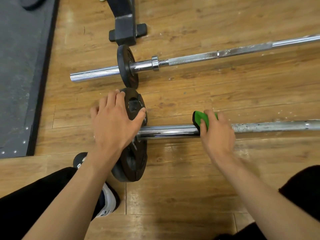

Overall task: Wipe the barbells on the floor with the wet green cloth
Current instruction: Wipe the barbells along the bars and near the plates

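Two barbells lie on the wooden floor. The near barbell [169, 131] runs left to right, with a large black plate [134, 153] on its left end. My left hand [114, 122] grips the top rim of that plate, fingers curled over it. My right hand [219, 134] holds the green cloth [199, 118] wrapped over the near bar's chrome sleeve, just left of the speckled, dirty shaft [270, 126]. The far barbell [199, 58] lies beyond, carrying a small black plate [127, 66] and a collar.
A black bench foot [125, 30] stands on the floor behind the far barbell. A dark rubber mat [20, 70] covers the floor at the left. My shoe [107, 201] and dark trouser legs are at the bottom edge.
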Available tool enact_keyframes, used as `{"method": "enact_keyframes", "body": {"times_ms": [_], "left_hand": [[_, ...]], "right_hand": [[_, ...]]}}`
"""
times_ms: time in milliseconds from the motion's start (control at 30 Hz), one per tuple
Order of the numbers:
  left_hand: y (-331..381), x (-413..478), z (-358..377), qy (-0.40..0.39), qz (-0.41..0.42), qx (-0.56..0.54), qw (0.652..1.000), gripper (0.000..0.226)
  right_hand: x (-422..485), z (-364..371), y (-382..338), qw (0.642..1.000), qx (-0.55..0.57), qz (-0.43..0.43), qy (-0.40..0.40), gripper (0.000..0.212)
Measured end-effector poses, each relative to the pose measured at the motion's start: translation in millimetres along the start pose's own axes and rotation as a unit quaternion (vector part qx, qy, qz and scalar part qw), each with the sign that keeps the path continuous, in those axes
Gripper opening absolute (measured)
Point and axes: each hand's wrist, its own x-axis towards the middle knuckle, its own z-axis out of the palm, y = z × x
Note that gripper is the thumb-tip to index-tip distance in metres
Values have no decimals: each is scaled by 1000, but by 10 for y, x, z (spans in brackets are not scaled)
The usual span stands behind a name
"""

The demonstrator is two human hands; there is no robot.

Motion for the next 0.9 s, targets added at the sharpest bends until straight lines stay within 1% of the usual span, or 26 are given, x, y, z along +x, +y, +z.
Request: {"method": "enact_keyframes", "body": {"times_ms": [33,100,167,200,267,333,367,400,500,533,567,633,667,733,767,800,867,900], "left_hand": [[8,-1,-13,1,-10,-6,1000,79],[37,34,-56,-6,-25,-14,1000,75],[26,65,-58,-39,-10,2,999,80],[12,55,-44,-56,13,23,998,84],[-12,-4,-26,-79,44,62,994,91],[-27,-67,-24,-88,48,75,992,94],[-31,-90,-24,-88,49,76,992,94],[-30,-106,-23,-89,51,77,992,93],[-27,-86,-28,-101,53,67,991,92],[-29,-87,-28,-101,51,67,991,92],[-29,-100,-26,-99,51,69,991,92],[-13,-161,-23,-94,49,73,992,91],[-2,-190,-21,-92,49,75,992,91],[21,-224,-23,-90,43,76,992,89],[29,-232,-28,-91,41,75,992,89],[36,-241,-36,-92,39,75,992,89],[44,-272,-43,-89,36,71,993,90],[46,-282,-50,-87,34,68,993,90]], "right_hand": [[-155,32,35,999,20,-16,23,32],[-368,86,82,998,22,-34,50,36],[-344,91,101,998,6,-36,43,33],[-250,69,91,999,0,-25,24,29],[11,16,42,999,-23,19,-43,24],[162,-24,16,992,-55,44,-104,25],[129,-44,4,992,-51,48,-108,25],[19,-32,17,995,-36,37,-85,25],[-508,24,104,999,15,-33,34,32],[-592,60,134,997,9,-48,52,34],[-584,84,158,997,-4,-52,53,34],[-358,77,144,999,-18,-32,11,26],[-198,58,123,999,-22,-4,-34,24],[60,29,103,993,-38,25,-108,25],[91,4,103,991,-40,31,-125,25],[32,-20,96,992,-32,28,-117,25],[-312,-16,126,999,6,2,-52,28],[-502,-11,148,1000,19,-13,-21,33]]}}
